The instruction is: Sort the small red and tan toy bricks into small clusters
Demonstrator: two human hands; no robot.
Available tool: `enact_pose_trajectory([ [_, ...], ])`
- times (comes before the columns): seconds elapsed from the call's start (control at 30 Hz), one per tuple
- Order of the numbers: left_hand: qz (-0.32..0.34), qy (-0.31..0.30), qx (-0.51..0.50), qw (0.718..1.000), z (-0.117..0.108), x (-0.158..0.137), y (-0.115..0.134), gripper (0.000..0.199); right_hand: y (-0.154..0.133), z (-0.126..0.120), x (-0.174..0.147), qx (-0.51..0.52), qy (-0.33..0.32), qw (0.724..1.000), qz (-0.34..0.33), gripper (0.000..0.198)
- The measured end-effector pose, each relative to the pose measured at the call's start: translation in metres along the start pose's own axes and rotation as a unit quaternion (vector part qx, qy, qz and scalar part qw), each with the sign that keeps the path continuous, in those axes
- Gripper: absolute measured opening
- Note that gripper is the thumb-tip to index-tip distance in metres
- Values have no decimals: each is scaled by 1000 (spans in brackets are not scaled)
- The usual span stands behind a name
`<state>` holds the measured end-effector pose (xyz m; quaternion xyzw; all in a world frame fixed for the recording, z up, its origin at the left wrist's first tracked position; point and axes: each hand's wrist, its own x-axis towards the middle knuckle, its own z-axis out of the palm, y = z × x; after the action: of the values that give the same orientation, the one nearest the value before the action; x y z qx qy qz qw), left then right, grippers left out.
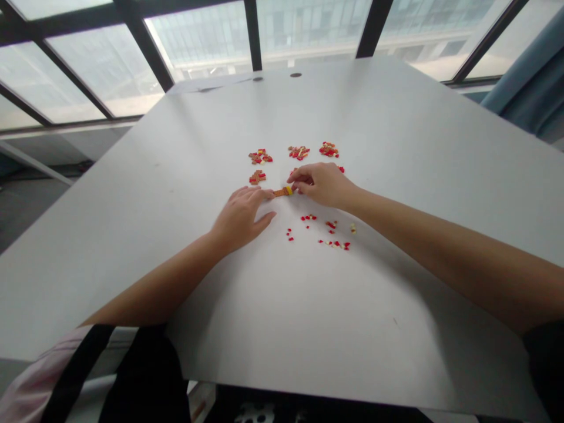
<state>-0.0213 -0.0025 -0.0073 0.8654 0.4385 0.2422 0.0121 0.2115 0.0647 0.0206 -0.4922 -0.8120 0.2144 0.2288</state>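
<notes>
A narrow strip of small toy bricks [282, 192], brown with a yellow right end, lies on the white table between my hands. The fingertips of my left hand [241, 218] rest at its left end, fingers stretched out and thumb spread away. My right hand [324, 183] is beside the yellow end, thumb and fingertips drawn together in a pinch. Whatever they hold, if anything, is too small to make out. Behind the strip is a brown and red brick cluster [257, 177]. Some red pieces [341, 169] show behind my right hand, which partly hides that area.
Farther back are three piles of small bricks: a left pile [261, 156], a middle pile [299, 153] and a right pile [329, 149]. Loose red pieces [309, 217] and cream pieces [353, 228] lie scattered nearer me on the white table [282, 317]. Windows stand beyond.
</notes>
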Motion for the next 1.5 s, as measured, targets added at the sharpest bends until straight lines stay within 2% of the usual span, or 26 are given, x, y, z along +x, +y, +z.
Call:
enact_pose_trajectory([
  [0.33,-17,-8,-4,1000,-2,0,1,27,3,0,-1,21,-3,1000,-9,31],
  [0.67,-17,-9,-1,1000,-4,0,1,27,-3,-12,-13,-45,-9,999,-6,25],
  [0.9,-21,-16,-4,1000,-4,-1,1,26,20,-34,-52,-46,-47,992,-111,23],
  [1.13,-25,-17,-8,999,-5,-1,0,27,48,-36,-89,45,-35,993,-106,26],
  [1.3,-26,-9,-3,1000,-4,-1,0,27,46,-30,-94,43,-32,991,-124,31],
  [1.5,-32,-13,2,999,-4,-1,1,27,33,-19,-93,50,-70,976,-199,37],
])
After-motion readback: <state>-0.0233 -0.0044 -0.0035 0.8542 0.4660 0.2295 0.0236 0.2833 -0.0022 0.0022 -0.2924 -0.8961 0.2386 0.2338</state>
